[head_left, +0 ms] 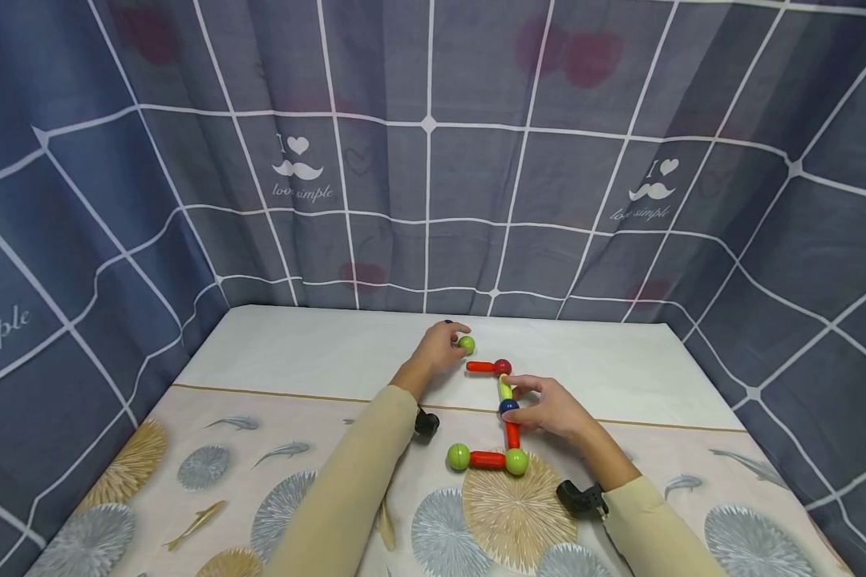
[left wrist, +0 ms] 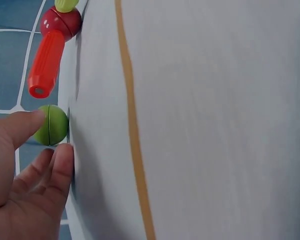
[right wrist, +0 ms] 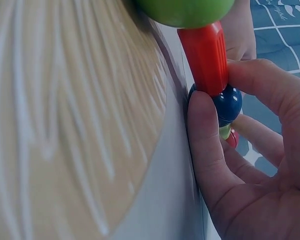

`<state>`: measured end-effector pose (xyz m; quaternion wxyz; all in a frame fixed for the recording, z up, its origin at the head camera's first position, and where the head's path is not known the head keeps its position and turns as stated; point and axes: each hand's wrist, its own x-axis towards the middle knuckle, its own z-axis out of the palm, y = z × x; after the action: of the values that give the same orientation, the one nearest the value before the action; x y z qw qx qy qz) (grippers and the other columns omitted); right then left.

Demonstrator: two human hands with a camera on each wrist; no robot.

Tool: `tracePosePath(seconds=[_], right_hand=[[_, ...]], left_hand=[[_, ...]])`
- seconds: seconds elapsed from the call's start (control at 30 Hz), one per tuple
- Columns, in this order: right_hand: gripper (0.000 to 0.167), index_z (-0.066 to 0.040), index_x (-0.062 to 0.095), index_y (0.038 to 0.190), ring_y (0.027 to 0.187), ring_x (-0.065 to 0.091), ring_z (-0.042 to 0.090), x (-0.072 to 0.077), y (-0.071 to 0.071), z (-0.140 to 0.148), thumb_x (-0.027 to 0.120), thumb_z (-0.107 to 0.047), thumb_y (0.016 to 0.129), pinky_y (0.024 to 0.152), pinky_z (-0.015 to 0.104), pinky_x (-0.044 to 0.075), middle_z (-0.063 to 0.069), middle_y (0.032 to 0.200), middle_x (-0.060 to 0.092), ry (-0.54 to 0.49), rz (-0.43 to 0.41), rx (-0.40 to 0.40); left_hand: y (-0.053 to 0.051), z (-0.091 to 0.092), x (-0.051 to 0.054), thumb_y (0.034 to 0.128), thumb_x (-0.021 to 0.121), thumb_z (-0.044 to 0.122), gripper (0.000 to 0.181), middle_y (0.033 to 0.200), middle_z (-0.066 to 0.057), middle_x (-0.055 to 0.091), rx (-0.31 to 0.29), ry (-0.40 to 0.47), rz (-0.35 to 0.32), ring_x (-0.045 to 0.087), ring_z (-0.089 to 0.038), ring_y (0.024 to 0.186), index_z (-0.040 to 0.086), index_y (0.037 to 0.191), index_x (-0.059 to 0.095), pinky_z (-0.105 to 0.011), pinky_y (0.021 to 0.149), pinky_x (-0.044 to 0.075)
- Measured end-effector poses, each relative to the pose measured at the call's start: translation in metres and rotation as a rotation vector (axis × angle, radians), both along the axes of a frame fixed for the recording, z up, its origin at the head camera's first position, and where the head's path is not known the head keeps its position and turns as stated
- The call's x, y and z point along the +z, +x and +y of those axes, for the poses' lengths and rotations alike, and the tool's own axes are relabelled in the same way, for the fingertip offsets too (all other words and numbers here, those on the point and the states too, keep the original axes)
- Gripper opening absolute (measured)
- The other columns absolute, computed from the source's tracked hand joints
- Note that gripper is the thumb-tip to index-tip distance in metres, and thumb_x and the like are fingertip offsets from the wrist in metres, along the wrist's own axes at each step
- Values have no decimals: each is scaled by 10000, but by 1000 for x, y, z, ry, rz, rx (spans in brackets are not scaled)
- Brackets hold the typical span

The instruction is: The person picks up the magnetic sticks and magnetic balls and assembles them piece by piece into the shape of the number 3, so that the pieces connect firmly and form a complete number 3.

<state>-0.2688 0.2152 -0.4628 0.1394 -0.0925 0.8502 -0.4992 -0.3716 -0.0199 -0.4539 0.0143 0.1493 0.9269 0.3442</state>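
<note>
A chain of building-toy rods and balls lies on the table. Its blue ball (head_left: pixel 508 408) is held by my right hand (head_left: pixel 552 409), thumb and fingers around where it meets a red rod (right wrist: pixel 205 60). Beyond it, a yellow-green rod (head_left: pixel 505 388) leads to a dark red ball (head_left: pixel 502 367). From that ball a red rod (left wrist: pixel 46 65) points left, a metal dot at its free end. At the near end, a red rod (head_left: pixel 487 459) joins two green balls. My left hand (head_left: pixel 436 347) touches a loose green ball (left wrist: pixel 52 125) with its thumb; the fingers are spread beside it.
A dark ball (head_left: pixel 448 322) shows partly behind my left hand. The table has a white far strip (head_left: pixel 317 344) and a patterned cloth (head_left: pixel 209 513) nearer me. Grey-blue checked curtains (head_left: pixel 390 176) enclose the back and both sides.
</note>
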Motion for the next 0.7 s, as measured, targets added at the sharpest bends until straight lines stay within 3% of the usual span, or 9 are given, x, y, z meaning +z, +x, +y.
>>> tracePosePath(seconds=[0.17, 0.47, 0.7], right_hand=[[678, -65, 607, 1409, 705, 593, 167, 0, 1, 0, 876, -109, 788, 609, 306, 575, 183, 1171, 629, -2, 13, 7], [678, -66, 611, 1406, 704, 605, 169, 0, 1, 0, 876, -97, 782, 617, 308, 581, 182, 1172, 619, -18, 1, 1], [688, -48, 599, 1413, 704, 614, 169, 0, 1, 0, 875, -85, 784, 626, 307, 590, 192, 1179, 611, -33, -6, 10]], left_hand=[[0, 2, 2, 941, 737, 136, 362, 1141, -125, 667, -5, -24, 2, 608, -239, 1036, 135, 1299, 685, -402, 973, 514], [2, 0, 1, 906, 748, 73, 241, 1163, -129, 697, 25, 36, -8, 637, -258, 1041, 100, 1123, 646, -409, 987, 521], [3, -5, -3, 918, 753, 109, 308, 1172, -127, 696, 25, 63, -22, 632, -262, 1075, 89, 1217, 683, -405, 998, 515]])
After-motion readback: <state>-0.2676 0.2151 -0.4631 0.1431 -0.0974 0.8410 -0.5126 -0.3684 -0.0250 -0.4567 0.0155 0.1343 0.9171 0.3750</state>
